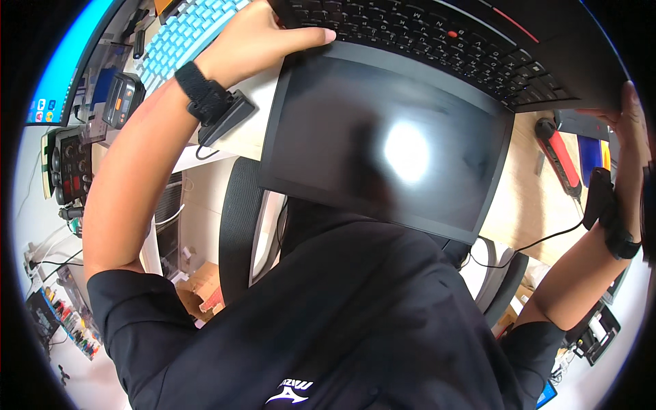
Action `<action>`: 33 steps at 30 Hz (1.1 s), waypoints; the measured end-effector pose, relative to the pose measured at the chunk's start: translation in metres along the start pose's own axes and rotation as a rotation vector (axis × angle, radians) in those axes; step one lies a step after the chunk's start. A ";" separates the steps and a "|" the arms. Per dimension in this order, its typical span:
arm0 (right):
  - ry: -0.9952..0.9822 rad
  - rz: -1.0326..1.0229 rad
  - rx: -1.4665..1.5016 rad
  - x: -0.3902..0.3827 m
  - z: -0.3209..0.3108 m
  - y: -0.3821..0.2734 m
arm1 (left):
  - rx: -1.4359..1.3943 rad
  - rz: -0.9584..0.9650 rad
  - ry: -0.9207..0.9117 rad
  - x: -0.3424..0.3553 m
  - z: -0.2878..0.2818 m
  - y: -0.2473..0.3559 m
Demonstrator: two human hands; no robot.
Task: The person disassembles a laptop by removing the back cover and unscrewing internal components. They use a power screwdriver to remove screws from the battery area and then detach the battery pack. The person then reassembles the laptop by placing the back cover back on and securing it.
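A black laptop (321, 123) is opened wide, its dark screen toward my body and its keyboard (424, 34) on the far side, with a small red pointing nub among the keys. My left hand (263, 37) grips the laptop's left side near the hinge; the thumb lies on the keyboard's edge and the other fingers are hidden beneath. At the far right corner of the keyboard half, my right hand (627, 126) holds the edge, partly hidden. The base looks tilted up off the table. Black straps with small devices circle both wrists.
A light blue keyboard (188, 34) and a monitor (61, 61) stand at the far left, near a small black device with orange buttons (123, 99). On the wooden table (526, 198) at right lies a red and black tool (559, 158). A cable runs toward my right wrist.
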State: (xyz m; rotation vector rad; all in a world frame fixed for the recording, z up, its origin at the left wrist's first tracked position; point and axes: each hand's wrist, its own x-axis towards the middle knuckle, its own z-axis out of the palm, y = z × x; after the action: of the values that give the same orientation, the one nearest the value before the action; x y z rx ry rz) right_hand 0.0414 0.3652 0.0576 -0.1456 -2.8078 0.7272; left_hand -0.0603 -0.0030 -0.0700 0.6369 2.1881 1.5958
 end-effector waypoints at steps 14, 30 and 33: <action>-0.126 0.024 0.183 0.004 0.000 0.028 | -0.284 -0.090 0.051 -0.037 -0.082 0.044; -0.134 0.153 0.362 -0.003 -0.003 0.024 | 0.040 -0.191 0.307 -0.025 -0.053 0.088; -0.134 0.148 0.397 -0.002 0.000 0.022 | 0.067 -0.192 0.323 -0.029 -0.046 0.093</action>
State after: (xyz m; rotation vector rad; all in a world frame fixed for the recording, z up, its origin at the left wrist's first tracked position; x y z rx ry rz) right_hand 0.0440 0.3839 0.0464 -0.2426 -2.7271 1.3566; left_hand -0.0471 -0.0311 0.0334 0.1853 2.4531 1.6208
